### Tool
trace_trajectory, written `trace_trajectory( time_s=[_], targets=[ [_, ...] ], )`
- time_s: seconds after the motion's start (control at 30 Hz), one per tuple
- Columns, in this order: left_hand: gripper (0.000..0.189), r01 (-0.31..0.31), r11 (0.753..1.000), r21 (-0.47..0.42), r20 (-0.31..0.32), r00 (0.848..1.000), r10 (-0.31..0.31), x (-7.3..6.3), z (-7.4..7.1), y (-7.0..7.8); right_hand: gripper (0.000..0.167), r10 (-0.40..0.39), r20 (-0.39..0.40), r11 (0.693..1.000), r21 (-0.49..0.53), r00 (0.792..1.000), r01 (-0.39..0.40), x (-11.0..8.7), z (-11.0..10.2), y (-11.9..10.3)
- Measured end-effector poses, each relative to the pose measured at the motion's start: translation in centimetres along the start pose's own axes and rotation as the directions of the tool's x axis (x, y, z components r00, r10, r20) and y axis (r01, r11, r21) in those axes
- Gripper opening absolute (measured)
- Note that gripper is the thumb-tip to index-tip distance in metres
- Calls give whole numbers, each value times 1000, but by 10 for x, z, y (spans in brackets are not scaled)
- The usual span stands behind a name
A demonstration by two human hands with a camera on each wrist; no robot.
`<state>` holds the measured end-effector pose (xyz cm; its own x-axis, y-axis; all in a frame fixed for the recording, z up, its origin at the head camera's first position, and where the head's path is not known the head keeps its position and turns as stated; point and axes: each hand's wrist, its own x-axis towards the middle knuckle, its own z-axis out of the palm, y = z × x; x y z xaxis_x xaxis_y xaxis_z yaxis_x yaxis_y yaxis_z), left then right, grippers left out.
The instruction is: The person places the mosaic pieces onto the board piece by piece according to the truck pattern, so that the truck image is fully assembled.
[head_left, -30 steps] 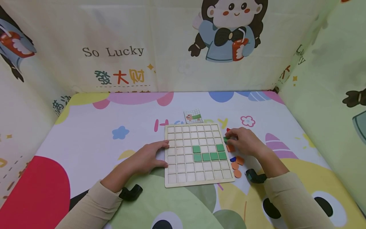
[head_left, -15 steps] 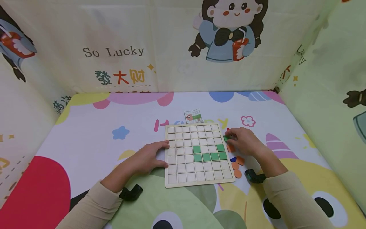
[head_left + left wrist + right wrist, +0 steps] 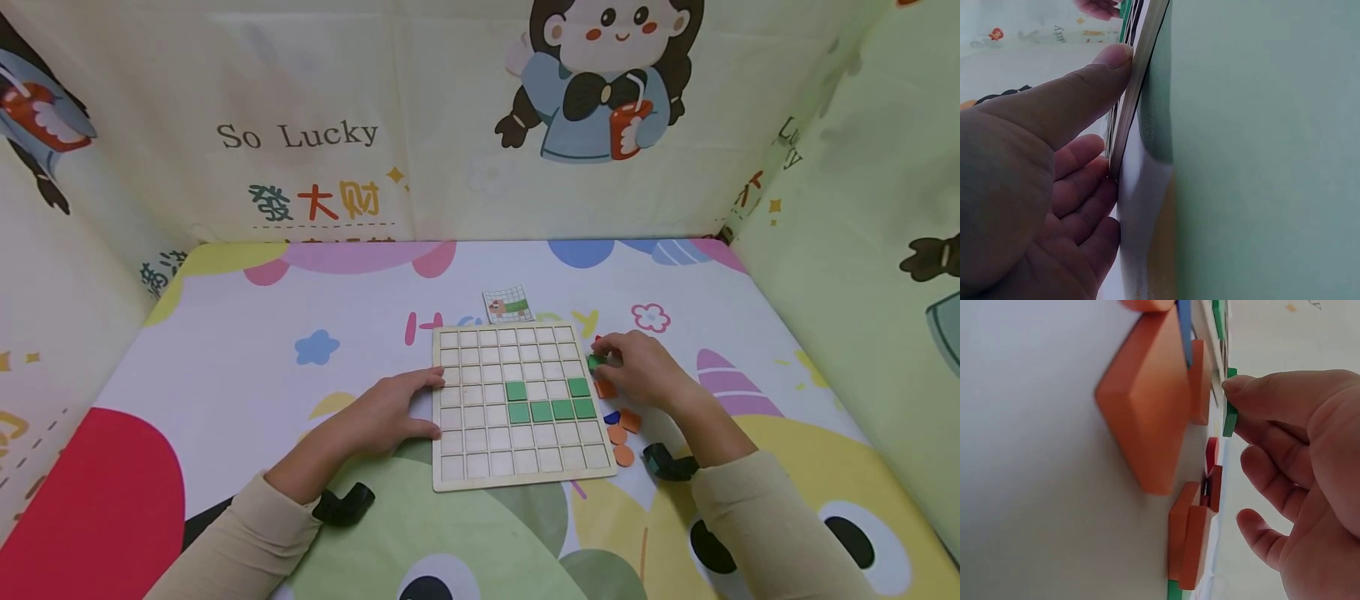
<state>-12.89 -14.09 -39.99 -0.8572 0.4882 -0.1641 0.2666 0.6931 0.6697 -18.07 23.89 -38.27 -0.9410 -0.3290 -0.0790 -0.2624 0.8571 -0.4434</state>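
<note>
My right hand (image 3: 645,367) pinches a green square tile (image 3: 1230,419) between thumb and fingers, just off the right edge of a wooden grid board (image 3: 480,469). In the right wrist view this tile stands clear of the orange pieces. The thumb and fingertips of my left hand (image 3: 386,414) touch the board's left edge, its fingers loosely extended. Several green tiles (image 3: 541,411) lie in the grid's cells, forming a row with one tile above each end. Behind the board lies a small picture card (image 3: 507,305) printed with a grid and a green and pinkish figure.
Right of the board lie loose pieces: orange squares (image 3: 630,421), orange round pieces (image 3: 623,456) and a blue piece (image 3: 612,417). A red piece (image 3: 1212,453) and stacked orange pieces (image 3: 1194,547) show in the right wrist view. A patterned cloth (image 3: 240,350) covers the table.
The green tile in my right fingers has shifted slightly up and to the right. My left hand and the board have stayed where they were.
</note>
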Motion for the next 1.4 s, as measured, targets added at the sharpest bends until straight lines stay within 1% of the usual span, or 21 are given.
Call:
trace_trajectory(
  time_s=[0.13,0.3,0.43,0.63,0.77,0.87,1.03,1.17,1.4],
  targets=[
    [67,-2,1000,-3,-2,1000,2,0,-1,1,28,-7,-8,999,33,1000,7,-2,-1,-3],
    [66,-5,1000,-6,-6,1000,5,-1,-1,1,24,-23,4,997,79,1000,23,-4,-1,-10],
    [66,-6,1000,-9,-6,1000,6,-1,-1,2,22,-58,19,994,90,998,56,-5,1,-17],
    [66,-4,1000,-7,-7,1000,4,-1,-1,1,23,-109,38,989,103,993,105,-6,7,-29],
    [66,0,1000,-11,-6,1000,0,-1,-1,2,25,-106,61,988,115,992,99,-8,11,-38],
    [67,6,1000,-12,-2,1000,-6,-1,-1,1,26,-90,78,990,114,993,81,-7,14,-41],
    [67,6,1000,-10,-2,1000,-6,-1,-1,2,27,-105,99,990,101,990,95,-5,17,-42],
    [67,-3,1000,-6,-6,1000,3,-1,-1,2,28,-99,115,990,113,988,86,-3,20,-41],
    [66,-17,1000,-1,-10,1000,17,-2,-1,2,28,-101,120,990,113,988,87,-4,21,-40]
  ],
)
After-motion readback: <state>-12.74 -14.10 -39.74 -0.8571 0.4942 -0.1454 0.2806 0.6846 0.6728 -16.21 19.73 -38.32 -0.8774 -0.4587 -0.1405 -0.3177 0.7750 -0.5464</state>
